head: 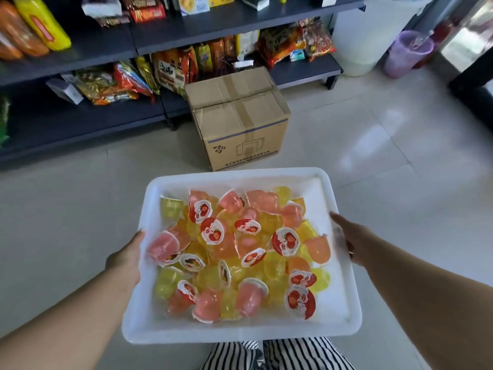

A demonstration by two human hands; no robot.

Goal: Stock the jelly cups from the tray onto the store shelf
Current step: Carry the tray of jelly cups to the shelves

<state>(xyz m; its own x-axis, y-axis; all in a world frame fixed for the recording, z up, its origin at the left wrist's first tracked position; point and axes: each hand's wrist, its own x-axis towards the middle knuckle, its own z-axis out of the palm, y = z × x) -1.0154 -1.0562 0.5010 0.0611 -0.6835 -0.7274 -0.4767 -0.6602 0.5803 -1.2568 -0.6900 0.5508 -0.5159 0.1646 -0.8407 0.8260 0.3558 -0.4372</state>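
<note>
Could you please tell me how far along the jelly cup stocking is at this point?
Nothing looks stocked yet. The left hand and right hand grip the white plastic tray, heaped with pink and yellow jelly cups. All cups remain to go onto the dark grey store shelf.

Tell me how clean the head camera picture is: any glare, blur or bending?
Head view: glare patches on the floor tiles at right; the shelf edges bow from the wide lens; snack bags look soft; the tray and jelly cups are evenly lit, fairly sharp.
</note>
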